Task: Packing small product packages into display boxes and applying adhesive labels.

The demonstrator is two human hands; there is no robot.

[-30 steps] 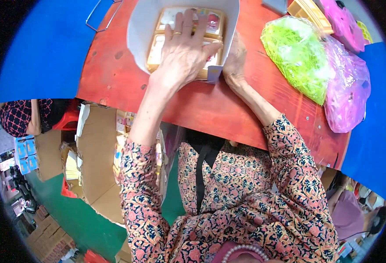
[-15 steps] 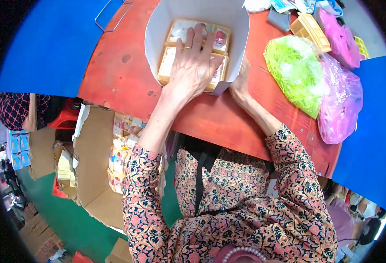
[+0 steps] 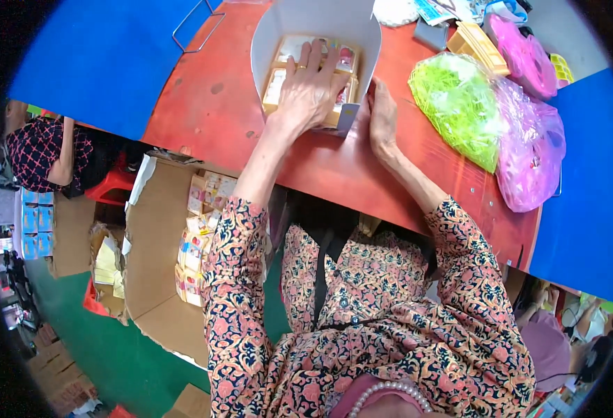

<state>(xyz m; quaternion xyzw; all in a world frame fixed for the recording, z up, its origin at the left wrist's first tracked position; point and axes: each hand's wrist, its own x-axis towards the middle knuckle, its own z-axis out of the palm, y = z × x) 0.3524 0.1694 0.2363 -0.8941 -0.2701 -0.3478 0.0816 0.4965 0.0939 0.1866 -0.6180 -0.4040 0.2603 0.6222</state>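
Observation:
A white open-topped carton (image 3: 366, 42) stands on the red table, its low side toward me. Inside lie several small yellowish packs (image 3: 290, 47) with printed labels, side by side. My left hand (image 3: 309, 89) reaches into the carton and rests flat on these packs, fingers spread, a ring on one finger. Beside the carton's right wall is my right hand (image 3: 383, 118), its fingers loosely extended along the outside. Whether those fingertips touch the wall I cannot tell.
Clear bags of green shredded filler (image 3: 453, 104) and a pink plastic bag (image 3: 529, 160) lie on the red table (image 3: 209, 118) at right, near a yellow tray (image 3: 480, 47). A big brown carton (image 3: 157, 258) with similar packs stands lower left. Another person (image 3: 45, 150) sits at far left.
The white carton appears slightly shifted as the view has moved. My right hand has come out from behind the carton's side wall and now shows in full. My left hand stays on the packs.

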